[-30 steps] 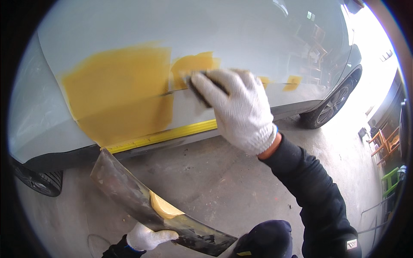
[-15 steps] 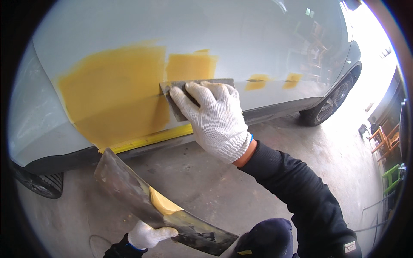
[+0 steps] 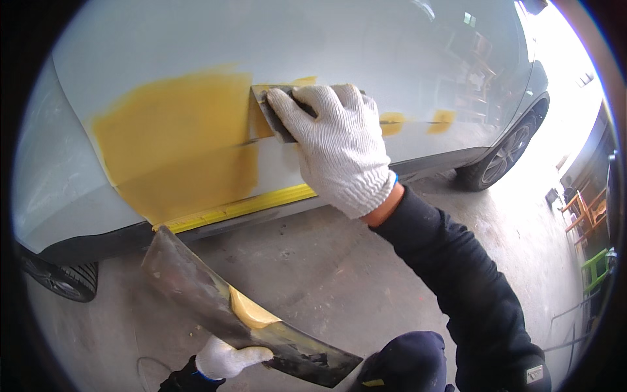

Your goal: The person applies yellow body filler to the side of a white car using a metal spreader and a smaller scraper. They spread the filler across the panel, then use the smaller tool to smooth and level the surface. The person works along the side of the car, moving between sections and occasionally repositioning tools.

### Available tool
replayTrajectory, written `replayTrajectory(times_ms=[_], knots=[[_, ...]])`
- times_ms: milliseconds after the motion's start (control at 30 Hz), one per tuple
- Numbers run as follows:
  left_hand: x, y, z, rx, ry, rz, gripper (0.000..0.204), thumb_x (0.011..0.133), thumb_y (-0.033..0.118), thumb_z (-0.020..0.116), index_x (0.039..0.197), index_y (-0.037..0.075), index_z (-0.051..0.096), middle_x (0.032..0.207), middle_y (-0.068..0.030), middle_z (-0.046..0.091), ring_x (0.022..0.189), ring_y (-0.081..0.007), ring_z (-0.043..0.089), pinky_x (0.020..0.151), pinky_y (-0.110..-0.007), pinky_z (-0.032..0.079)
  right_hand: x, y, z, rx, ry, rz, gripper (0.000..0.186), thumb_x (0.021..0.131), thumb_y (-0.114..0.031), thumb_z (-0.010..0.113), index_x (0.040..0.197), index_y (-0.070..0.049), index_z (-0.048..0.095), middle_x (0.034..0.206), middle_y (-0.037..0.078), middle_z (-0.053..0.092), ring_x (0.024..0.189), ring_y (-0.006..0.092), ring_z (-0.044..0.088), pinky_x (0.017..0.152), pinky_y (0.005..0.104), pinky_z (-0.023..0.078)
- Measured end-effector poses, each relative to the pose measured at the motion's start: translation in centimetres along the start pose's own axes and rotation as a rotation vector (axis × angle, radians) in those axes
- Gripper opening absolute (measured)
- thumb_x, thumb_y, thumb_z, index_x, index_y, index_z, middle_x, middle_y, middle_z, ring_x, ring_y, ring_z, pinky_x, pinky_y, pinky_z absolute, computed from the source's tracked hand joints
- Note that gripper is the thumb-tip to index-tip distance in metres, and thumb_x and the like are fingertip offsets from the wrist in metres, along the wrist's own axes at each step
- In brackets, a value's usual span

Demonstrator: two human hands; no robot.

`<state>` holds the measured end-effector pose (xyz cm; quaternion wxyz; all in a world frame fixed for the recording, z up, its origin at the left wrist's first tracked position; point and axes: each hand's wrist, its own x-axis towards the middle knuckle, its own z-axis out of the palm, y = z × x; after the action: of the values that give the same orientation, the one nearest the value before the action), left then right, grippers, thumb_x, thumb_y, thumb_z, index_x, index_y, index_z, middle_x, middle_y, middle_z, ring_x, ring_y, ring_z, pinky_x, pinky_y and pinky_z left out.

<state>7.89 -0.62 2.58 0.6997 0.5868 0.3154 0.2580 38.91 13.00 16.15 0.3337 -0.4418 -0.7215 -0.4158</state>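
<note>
My right hand [image 3: 346, 147], in a white knit glove, grips a flat grey putty spreader [image 3: 277, 128] and presses it on the pale car door [image 3: 366, 46]. Its blade lies over a small yellow filler patch, mostly covered by the glove and spreader. Just left of it is a large yellow filler patch [image 3: 179, 130]. In my gloved left hand [image 3: 228, 358], low in the view, a long dark mixing board [image 3: 186, 277] is held by its near edge, thumb on top. A mound of creamy yellow putty [image 3: 251, 310] sits on the board.
Yellow masking tape [image 3: 241, 212] runs along the door's lower edge. Two small filler spots [image 3: 443, 120] lie farther right. Wheels show at the left [image 3: 72, 281] and right [image 3: 503, 157]. Wooden chairs [image 3: 581, 210] and a green stool [image 3: 594, 269] stand at far right. My knee [image 3: 411, 359] is below.
My right hand and the spreader have moved up the door and slightly right, from the small patch's lower part to its upper part. The left hand and board are almost still.
</note>
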Motion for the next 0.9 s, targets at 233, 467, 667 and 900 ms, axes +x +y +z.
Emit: replayTrajectory(times_ms=[233, 467, 667, 900], knots=[[0.7, -0.4, 0.0, -0.011, -0.016, -0.005, 0.043, 0.093, 0.005, 0.077, 0.131, -0.003, 0.061, 0.126, -0.0088, 0.068, 0.111, -0.0165, 0.064, 0.098, -0.033, 0.052, -2.8, -1.6, 0.4, 0.087, -0.098, -0.031, 0.055, 0.082, -0.015, 0.066, 0.137, -0.01, 0.06, 0.118, 0.006, 0.057, 0.108, 0.026, 0.057, 0.094, 0.047, 0.045], [0.4, 0.7, 0.9, 0.021, 0.023, 0.004, 0.045, 0.089, 0.008, 0.081, 0.129, -0.003, 0.063, 0.116, -0.0081, 0.072, 0.103, -0.0178, 0.066, 0.093, -0.032, 0.053, -2.7, 0.5, -2.3, 0.092, -0.055, -0.029, 0.046, 0.085, -0.013, 0.067, 0.132, -0.013, 0.065, 0.111, 0.005, 0.063, 0.1, 0.0269, 0.062, 0.087, 0.044, 0.05], [0.5, 0.2, 0.2, 0.076, -0.028, 0.021, 0.044, 0.092, 0.005, 0.078, 0.131, -0.003, 0.061, 0.125, -0.0091, 0.068, 0.111, -0.0176, 0.064, 0.098, -0.033, 0.052, -0.3, 3.2, -1.2, -0.004, -0.003, -0.036, 0.043, 0.088, -0.015, 0.071, 0.13, -0.017, 0.067, 0.109, 0.001, 0.063, 0.101, 0.0264, 0.06, 0.091, 0.0448, 0.048], [1.3, -0.3, 0.0, 0.042, -0.009, -0.016, 0.044, 0.091, 0.007, 0.078, 0.131, -0.003, 0.061, 0.121, -0.0093, 0.07, 0.109, -0.0189, 0.065, 0.097, -0.033, 0.052, -0.1, 0.6, 0.1, 0.069, 0.007, 0.011, 0.047, 0.084, -0.014, 0.068, 0.13, -0.021, 0.066, 0.108, 0.002, 0.057, 0.093, 0.0277, 0.056, 0.081, 0.046, 0.047]])
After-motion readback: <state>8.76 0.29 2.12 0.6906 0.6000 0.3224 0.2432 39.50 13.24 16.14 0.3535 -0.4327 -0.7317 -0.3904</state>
